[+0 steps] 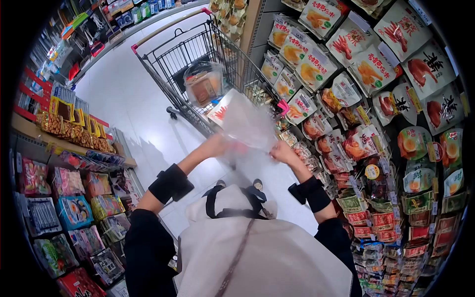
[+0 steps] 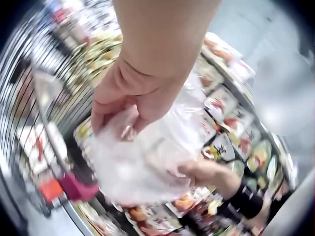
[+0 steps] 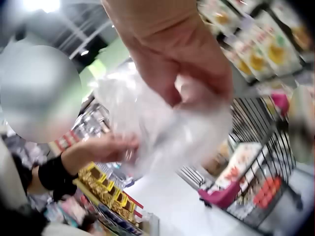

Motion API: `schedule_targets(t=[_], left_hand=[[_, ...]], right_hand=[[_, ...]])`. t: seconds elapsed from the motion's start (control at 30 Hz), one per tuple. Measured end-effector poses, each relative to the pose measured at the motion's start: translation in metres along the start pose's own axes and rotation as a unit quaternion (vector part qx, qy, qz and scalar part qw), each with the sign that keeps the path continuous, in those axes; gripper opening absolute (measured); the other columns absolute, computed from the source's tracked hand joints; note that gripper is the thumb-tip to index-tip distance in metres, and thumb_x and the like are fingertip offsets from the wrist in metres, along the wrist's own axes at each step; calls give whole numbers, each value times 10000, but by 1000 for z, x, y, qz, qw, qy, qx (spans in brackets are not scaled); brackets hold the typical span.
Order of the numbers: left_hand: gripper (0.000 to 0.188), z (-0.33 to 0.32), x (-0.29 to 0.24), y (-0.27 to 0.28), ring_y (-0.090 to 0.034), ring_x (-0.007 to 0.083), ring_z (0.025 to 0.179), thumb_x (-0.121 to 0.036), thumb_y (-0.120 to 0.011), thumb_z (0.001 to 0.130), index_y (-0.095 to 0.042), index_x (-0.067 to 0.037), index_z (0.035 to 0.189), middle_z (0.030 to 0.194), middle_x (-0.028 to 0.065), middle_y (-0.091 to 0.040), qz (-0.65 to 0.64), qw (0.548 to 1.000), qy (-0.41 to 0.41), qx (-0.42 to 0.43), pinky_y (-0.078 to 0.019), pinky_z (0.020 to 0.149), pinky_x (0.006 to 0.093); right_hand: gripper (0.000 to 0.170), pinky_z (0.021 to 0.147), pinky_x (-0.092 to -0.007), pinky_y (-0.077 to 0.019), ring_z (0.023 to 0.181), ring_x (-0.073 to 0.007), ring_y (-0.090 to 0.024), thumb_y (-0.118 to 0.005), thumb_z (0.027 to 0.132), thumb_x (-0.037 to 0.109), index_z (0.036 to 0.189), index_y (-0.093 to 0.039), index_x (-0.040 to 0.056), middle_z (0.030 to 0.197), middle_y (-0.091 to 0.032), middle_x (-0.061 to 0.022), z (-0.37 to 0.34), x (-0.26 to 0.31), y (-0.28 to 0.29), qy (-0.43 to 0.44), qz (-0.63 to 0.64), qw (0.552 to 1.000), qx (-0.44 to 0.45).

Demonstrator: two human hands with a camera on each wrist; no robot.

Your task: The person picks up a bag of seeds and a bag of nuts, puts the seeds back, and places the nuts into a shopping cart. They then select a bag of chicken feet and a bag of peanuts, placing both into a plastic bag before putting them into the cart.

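Note:
A thin, clear plastic bag [image 1: 250,121] is stretched between my two hands in front of the body, blurred in the head view. On its left side my left hand [image 1: 215,147] pinches the film between thumb and fingers, which the left wrist view shows close up. My right hand [image 1: 283,152] grips the opposite side, with thumb and fingers curled on the plastic [image 3: 172,128]. Behind the bag stands a wire shopping cart [image 1: 170,64]. Inside it are a bagged brown package [image 1: 204,88] and a white packet with red print [image 1: 220,113], which the bag partly covers in the head view.
Shelves of white food packets [image 1: 311,57] rise on the right, with small hanging packs [image 1: 386,220] lower down. To the left are shelves with bagged snacks [image 1: 69,126] and colourful packs [image 1: 74,213]. Pale floor [image 1: 114,79] runs between them.

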State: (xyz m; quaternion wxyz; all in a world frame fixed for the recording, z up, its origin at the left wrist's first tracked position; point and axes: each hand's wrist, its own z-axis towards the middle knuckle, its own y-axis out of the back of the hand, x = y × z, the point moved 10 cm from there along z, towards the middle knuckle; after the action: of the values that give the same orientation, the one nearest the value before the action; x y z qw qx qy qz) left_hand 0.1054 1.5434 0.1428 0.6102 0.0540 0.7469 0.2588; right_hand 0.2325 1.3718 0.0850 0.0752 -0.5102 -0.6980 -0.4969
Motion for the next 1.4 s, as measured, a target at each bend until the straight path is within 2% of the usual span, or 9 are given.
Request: schedule_targets(t=[0.17,0.27,0.4,0.53,0.73,1.03,1.23,1.27,1.4], left_hand=[[389,-16,-98,89,-534,319,945,-177,-510,772,-484,5,1115,1032,186,-550,-110,972,-67,-197,-394,839,396],[365,-34,-89,82,-540,300,907,-165,-505,770,-495,-4,1097,994,171,-558,34,932,-218,-289,-398,810,407],[326,-18,12,-14,-535,235,875,-139,-490,785,-505,-22,1089,967,137,-547,138,917,-309,-208,-418,772,366],[274,-14,77,-26,-582,269,707,-152,-489,711,-573,31,897,755,147,-607,-92,991,84,-52,-454,638,369],[182,-17,62,-19,-515,188,490,-95,-464,700,-544,32,804,577,87,-531,-241,956,165,-36,-417,462,302],[167,-31,54,-42,-326,49,397,-175,-360,857,-454,-58,784,561,-23,-397,-675,663,317,66,-304,334,157],[350,-63,-9,-41,-344,36,419,-362,-380,874,-528,-55,790,568,-23,-420,-235,902,224,284,-310,357,184],[365,-66,-12,-40,-381,41,453,-382,-402,865,-547,-54,797,588,-16,-446,-196,906,203,314,-336,398,186],[375,-69,-11,-14,-506,83,635,-407,-507,823,-597,-43,826,694,19,-541,-51,945,53,318,-409,592,207]], right_hand=[[188,557,-259,-414,547,-125,-481,-522,829,212,862,-524,27,615,-500,2,-96,92,145,138,309,864,-373],[151,532,-232,-399,549,-111,-469,-513,819,164,887,-502,29,653,-502,4,-155,104,144,327,145,698,-621],[278,566,-218,-397,642,-94,-471,-538,729,31,997,-464,35,751,-492,-36,-33,-10,-4,-51,222,969,-96],[525,632,-241,-414,716,-99,-474,-629,663,25,1135,-401,61,825,-479,-43,-66,20,20,74,283,941,-171],[706,782,-349,-432,928,-266,-509,-683,637,144,1222,-299,48,1056,-486,-143,-107,110,39,150,117,951,-244],[683,816,-370,-421,970,-358,-491,-631,634,65,1239,-314,39,1184,-402,-192,-132,172,32,306,-169,868,-352],[530,719,-311,-447,883,-280,-543,-561,660,-16,1160,-400,47,990,-529,-150,-83,96,37,136,109,943,-285],[475,662,-308,-450,765,-233,-575,-500,678,-66,1134,-416,36,851,-567,-114,-80,88,45,244,148,896,-341],[322,651,-313,-452,709,-228,-577,-492,709,-63,1021,-476,12,755,-582,-91,-79,53,81,89,271,917,-279]])
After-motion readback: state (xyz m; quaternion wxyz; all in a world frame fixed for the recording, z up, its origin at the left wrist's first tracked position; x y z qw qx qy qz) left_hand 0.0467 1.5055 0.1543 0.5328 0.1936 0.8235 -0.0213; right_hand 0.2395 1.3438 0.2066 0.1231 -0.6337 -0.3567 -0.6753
